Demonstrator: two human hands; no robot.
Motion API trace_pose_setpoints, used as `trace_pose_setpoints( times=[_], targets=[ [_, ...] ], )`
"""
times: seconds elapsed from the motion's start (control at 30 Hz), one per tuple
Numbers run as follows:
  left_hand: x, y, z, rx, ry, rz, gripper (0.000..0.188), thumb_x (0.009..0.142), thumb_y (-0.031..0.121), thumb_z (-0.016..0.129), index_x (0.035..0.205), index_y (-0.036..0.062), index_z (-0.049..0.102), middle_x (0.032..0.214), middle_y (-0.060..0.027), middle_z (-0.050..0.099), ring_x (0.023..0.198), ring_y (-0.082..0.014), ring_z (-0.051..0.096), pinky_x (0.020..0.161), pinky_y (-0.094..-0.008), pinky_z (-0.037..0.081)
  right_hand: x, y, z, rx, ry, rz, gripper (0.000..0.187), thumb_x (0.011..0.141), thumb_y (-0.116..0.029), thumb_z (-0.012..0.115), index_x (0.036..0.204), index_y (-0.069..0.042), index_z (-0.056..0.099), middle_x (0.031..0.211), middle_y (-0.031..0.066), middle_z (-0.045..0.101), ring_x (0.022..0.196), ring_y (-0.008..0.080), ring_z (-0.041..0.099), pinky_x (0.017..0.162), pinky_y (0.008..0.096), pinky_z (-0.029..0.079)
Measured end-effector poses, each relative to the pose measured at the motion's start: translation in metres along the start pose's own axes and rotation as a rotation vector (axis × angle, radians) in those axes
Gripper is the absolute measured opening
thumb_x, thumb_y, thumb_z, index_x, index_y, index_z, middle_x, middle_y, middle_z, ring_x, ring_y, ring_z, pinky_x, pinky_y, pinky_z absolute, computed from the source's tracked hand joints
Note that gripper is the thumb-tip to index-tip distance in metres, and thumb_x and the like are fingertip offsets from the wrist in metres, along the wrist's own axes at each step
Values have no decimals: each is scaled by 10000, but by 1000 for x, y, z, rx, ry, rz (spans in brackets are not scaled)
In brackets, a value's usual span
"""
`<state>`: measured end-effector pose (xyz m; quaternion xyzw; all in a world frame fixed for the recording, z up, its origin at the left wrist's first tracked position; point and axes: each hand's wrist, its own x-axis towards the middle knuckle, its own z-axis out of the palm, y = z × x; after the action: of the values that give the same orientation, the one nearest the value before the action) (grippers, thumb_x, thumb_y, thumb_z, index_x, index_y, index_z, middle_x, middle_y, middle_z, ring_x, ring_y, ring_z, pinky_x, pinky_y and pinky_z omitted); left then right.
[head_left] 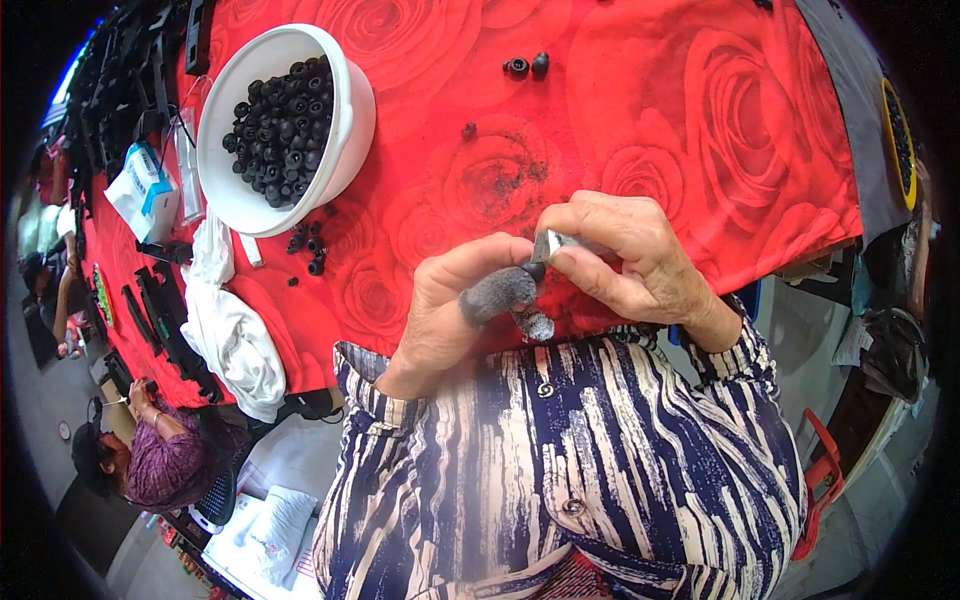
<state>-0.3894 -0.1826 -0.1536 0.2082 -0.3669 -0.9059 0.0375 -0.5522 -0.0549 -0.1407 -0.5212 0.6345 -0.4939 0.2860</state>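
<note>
My left hand point(440, 295) pinches a small black rubber-like part point(535, 270) between thumb and fingers, with grey, dusty covers point(500, 292) over some of its fingertips. In my right hand point(635, 258) is a small flat metal blade point(546, 244), gripped between thumb and forefinger, its edge at or very near the part. Both hands meet over the near edge of the red rose-patterned cloth point(430, 150). Dark shavings point(520, 172) are scattered beyond them. To the left, a white bowl point(352, 130) holds many round black parts point(285, 130) with holes.
Several loose black parts point(314, 252) lie beside the bowl, and two more point(516, 67) sit farther back. A white cloth point(235, 345), a tissue pack point(150, 195) and black strips point(160, 310) are at left. Another person point(175, 455) sits there. A red chair point(822, 480) stands at right.
</note>
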Motion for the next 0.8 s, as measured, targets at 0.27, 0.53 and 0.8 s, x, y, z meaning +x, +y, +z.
trace_pose_setpoints(
  times=[0.27,0.53,0.8],
  targets=[
    [3,3,3,-10,-53,-28,213,861,70,620,1059,-7,627,957,-7,620,865,-70,569,755,-212,467,2,6,-1,74,-45,-31,149,801,-87,623,914,6,599,734,128,587,654,285,596,548,350,450],
    [5,3,2,-67,84,-4,210,856,117,643,1025,-6,632,908,-21,626,799,-80,577,704,-227,479,2,9,-3,-30,-157,-171,160,758,-118,668,864,-22,596,696,110,569,620,269,582,549,358,458],
    [6,2,0,100,8,84,187,862,86,627,1015,-23,628,897,-38,625,806,-91,583,711,-226,484,5,2,-6,60,39,-54,143,785,-63,640,908,-1,601,710,119,572,602,258,576,516,332,436]
  ],
)
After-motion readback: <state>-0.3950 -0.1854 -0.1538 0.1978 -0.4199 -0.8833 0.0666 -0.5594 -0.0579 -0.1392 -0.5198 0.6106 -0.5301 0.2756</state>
